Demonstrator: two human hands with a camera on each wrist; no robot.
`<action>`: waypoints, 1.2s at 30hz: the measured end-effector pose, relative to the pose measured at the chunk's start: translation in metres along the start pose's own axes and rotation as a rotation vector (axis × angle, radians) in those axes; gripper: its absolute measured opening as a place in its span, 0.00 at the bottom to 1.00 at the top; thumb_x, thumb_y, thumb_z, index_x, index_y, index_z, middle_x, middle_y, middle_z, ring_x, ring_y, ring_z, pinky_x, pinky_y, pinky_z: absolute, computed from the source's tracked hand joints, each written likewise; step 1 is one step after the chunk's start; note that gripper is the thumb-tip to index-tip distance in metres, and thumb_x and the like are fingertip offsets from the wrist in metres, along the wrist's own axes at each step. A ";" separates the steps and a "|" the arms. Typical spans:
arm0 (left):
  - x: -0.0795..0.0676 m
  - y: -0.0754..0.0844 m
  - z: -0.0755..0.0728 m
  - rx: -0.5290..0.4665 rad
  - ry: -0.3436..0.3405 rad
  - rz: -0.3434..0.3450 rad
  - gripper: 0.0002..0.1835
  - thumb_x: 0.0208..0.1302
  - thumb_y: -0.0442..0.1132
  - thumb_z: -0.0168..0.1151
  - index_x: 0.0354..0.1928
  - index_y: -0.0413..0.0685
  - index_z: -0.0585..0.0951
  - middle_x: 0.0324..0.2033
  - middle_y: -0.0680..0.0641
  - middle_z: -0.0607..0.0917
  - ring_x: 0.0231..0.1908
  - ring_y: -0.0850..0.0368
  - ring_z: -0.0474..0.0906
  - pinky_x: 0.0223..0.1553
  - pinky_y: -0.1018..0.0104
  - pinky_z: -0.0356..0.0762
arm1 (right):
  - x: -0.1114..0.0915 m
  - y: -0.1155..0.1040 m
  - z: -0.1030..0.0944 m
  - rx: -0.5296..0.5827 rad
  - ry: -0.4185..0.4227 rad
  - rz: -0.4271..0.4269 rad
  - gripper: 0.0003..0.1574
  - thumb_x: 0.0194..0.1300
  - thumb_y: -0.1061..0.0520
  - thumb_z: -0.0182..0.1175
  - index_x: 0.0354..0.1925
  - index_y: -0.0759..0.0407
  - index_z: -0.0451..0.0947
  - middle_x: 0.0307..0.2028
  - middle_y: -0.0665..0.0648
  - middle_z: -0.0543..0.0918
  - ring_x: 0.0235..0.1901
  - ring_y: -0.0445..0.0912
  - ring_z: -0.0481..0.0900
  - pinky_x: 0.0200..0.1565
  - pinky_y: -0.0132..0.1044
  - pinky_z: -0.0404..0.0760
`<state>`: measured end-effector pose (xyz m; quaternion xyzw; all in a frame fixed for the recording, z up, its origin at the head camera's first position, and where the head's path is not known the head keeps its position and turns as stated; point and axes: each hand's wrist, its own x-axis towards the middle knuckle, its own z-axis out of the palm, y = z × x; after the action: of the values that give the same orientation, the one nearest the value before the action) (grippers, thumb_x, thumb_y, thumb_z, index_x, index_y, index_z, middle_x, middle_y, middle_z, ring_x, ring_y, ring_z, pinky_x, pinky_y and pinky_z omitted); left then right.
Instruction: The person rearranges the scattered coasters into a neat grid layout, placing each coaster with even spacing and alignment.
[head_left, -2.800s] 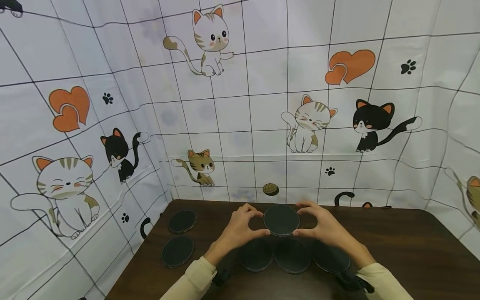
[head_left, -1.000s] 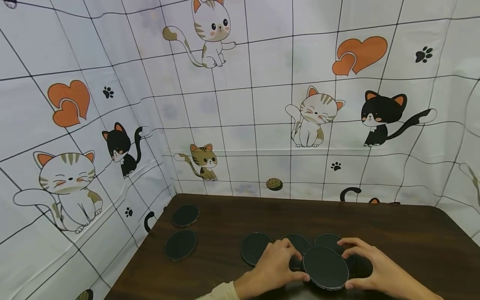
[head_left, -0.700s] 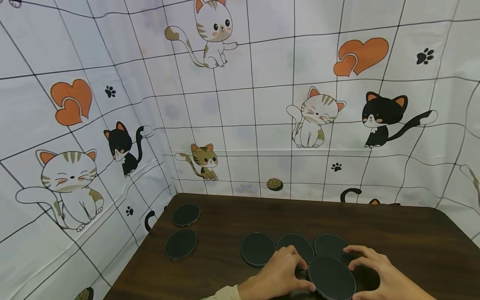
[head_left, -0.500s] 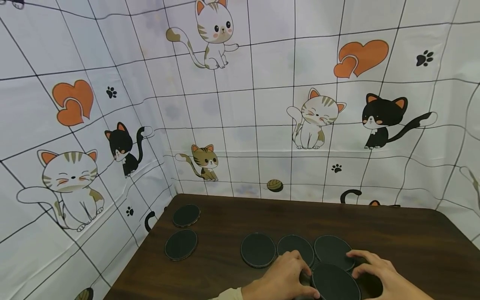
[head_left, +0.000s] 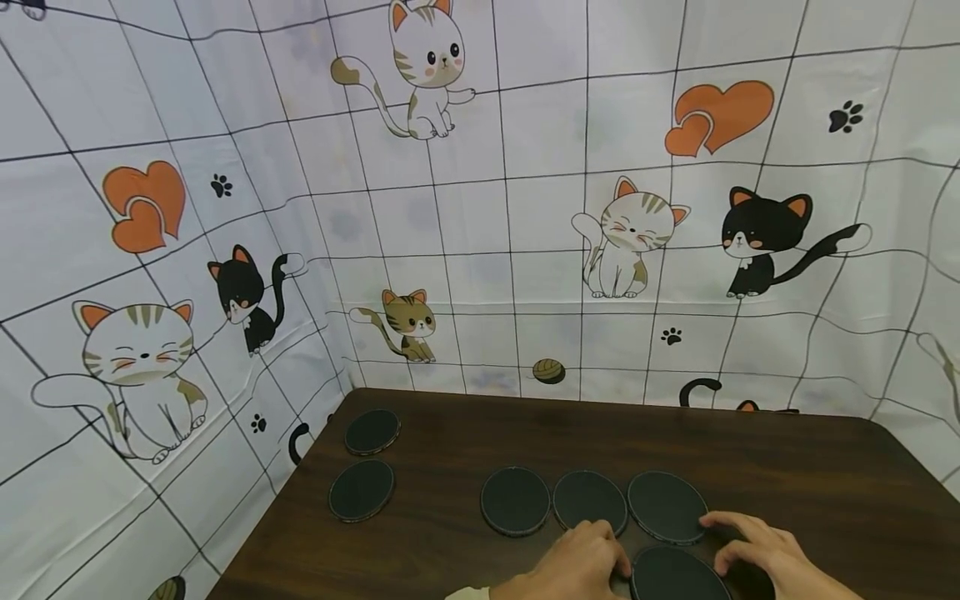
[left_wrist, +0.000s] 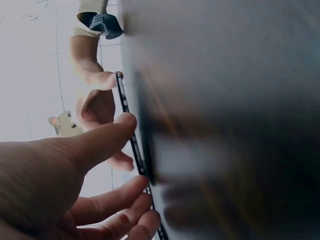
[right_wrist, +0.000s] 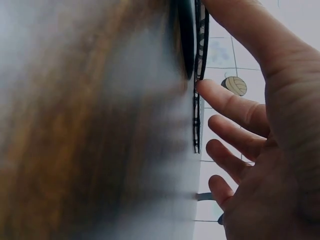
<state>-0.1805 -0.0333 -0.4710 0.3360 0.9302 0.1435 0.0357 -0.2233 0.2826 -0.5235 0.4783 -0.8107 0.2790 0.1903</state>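
A flat, dark round disc [head_left: 678, 577] with a pale-flecked edge is held between both hands near the table's front, partly cut off by the head view's lower border. My left hand [head_left: 577, 562] curves round its left side. In the left wrist view, thumb and fingers touch the thin disc edge [left_wrist: 135, 150], close over the tabletop. On the opposite side, my right hand [head_left: 772, 558] has its thumb and index finger at the rim, also seen against the disc edge [right_wrist: 202, 50] in the right wrist view. Just behind the held disc lies a matching disc [head_left: 667, 507].
Two more discs, a middle one [head_left: 590, 500] and a left one [head_left: 515, 500], continue the row. Another pair, a back disc [head_left: 372, 432] and a front disc [head_left: 362, 490], lies at the far left of the brown table [head_left: 450, 450]. A cat-print curtain [head_left: 480, 208] stands behind.
Both hands have brought the disc from the back middle toward the front right, and lowered it in front of the row's right-hand disc. The other discs stay in place; the head view has shifted slightly.
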 end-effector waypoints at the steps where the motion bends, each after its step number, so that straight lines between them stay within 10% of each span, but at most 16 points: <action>1: 0.000 0.000 0.001 -0.001 -0.003 0.004 0.14 0.60 0.56 0.75 0.44 0.60 0.90 0.37 0.64 0.76 0.34 0.72 0.66 0.37 0.77 0.69 | 0.000 0.000 0.000 -0.002 0.003 -0.006 0.21 0.53 0.42 0.77 0.42 0.29 0.78 0.65 0.47 0.70 0.58 0.36 0.65 0.33 0.39 0.68; 19: 0.007 0.005 0.003 0.094 0.012 0.025 0.05 0.66 0.48 0.70 0.42 0.66 0.91 0.34 0.67 0.76 0.31 0.74 0.66 0.32 0.78 0.64 | -0.005 0.004 -0.003 -0.004 0.004 -0.039 0.24 0.51 0.41 0.79 0.43 0.33 0.77 0.64 0.48 0.71 0.51 0.40 0.74 0.30 0.36 0.71; 36: 0.010 0.005 0.004 0.058 -0.008 -0.009 0.05 0.66 0.50 0.71 0.42 0.66 0.91 0.34 0.67 0.75 0.32 0.73 0.67 0.33 0.76 0.66 | -0.011 0.013 -0.003 0.168 -0.075 -0.003 0.19 0.62 0.51 0.73 0.49 0.40 0.78 0.68 0.50 0.65 0.65 0.34 0.63 0.37 0.35 0.77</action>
<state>-0.1846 -0.0223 -0.4726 0.3333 0.9353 0.1153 0.0301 -0.2294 0.2966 -0.5309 0.5040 -0.7902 0.3275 0.1195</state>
